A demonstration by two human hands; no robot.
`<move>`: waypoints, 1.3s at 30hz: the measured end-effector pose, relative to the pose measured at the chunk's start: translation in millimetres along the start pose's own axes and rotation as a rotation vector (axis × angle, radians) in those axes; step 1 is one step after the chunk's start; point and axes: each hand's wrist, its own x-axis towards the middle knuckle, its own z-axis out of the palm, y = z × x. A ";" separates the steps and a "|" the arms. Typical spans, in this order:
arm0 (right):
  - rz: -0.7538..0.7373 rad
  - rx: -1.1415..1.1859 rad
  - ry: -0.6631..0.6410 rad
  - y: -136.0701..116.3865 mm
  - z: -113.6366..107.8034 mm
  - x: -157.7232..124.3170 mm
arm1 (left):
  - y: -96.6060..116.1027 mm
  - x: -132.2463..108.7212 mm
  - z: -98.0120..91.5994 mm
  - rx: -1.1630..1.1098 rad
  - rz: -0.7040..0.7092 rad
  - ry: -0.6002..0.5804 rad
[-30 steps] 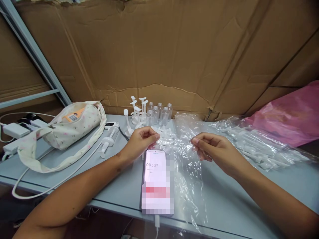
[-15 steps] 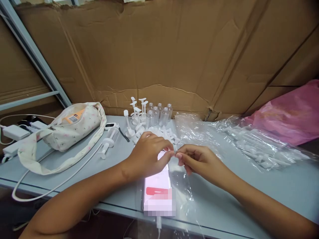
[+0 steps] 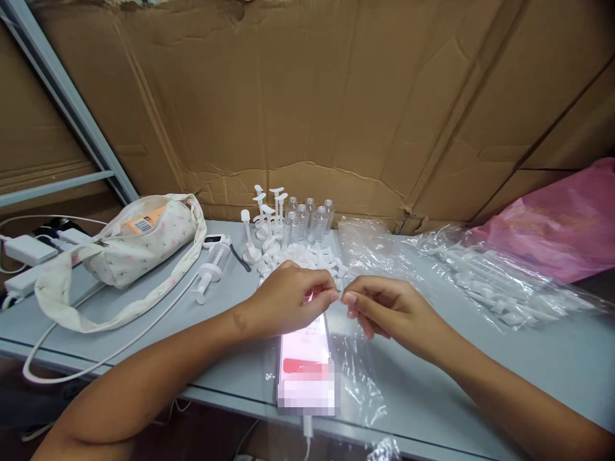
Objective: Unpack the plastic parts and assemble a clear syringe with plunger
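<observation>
Above a lit phone (image 3: 305,349), my left hand (image 3: 293,298) is closed in a pinch of thumb and forefinger. My right hand (image 3: 384,307) pinches just beside it, the fingertips of both nearly meeting. A clear plastic bag (image 3: 368,397) hangs from between them, thin and hard to see, passing over the phone and the table's front edge. Its upper rim at the fingertips is too faint to make out. Beyond my hands is a heap of small white plastic parts (image 3: 312,256), partly hidden by my left hand.
Clear ribbed bottles (image 3: 317,224) and white plunger-like pieces (image 3: 268,221) stand behind the heap. Bagged white parts (image 3: 504,288) and a pink bag (image 3: 552,221) lie right. Leftward are a white syringe-like item (image 3: 211,269), a floral bag (image 3: 144,243) and a white cable (image 3: 144,342).
The fingertips of my two hands have drawn slightly apart. The clear bag's lower part has shifted and crinkled toward the right. The view has tilted slightly.
</observation>
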 end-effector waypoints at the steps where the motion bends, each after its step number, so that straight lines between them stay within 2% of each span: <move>1: 0.006 0.013 0.017 -1.2 -4.0 -0.3 | -1.0 0.1 -1.9 -0.004 0.000 0.010; 8: 0.018 0.024 0.212 -2.8 -33.4 -1.6 | -15.1 2.3 -15.8 -0.030 -0.024 0.075; 12: 0.015 0.001 0.342 -5.7 -40.6 -4.1 | -19.4 2.2 -21.6 -0.067 -0.025 0.102; 18: 0.021 0.039 0.436 -3.5 -50.7 -2.6 | -24.9 1.2 -26.9 -0.083 -0.037 0.137; 23: -0.096 0.166 0.818 -3.0 -83.6 -1.5 | -43.9 3.4 -37.3 -0.254 -0.156 0.376; 25: -0.122 0.197 0.879 -5.4 -92.1 -2.1 | -48.5 5.0 -38.4 -0.390 -0.186 0.428; 27: -0.111 0.207 0.861 -6.9 -92.6 -2.4 | -47.7 6.2 -34.9 -0.508 -0.190 0.399; 34: -0.063 0.248 0.590 -0.1 -65.2 0.1 | -19.8 3.8 -1.5 -0.790 -0.216 0.075; 37: -0.049 0.275 0.564 2.9 -61.5 0.6 | -10.7 1.7 5.3 -0.808 -0.247 -0.004; 39: -0.035 0.276 0.567 5.3 -62.5 1.4 | -8.8 1.4 5.6 -0.777 -0.253 -0.009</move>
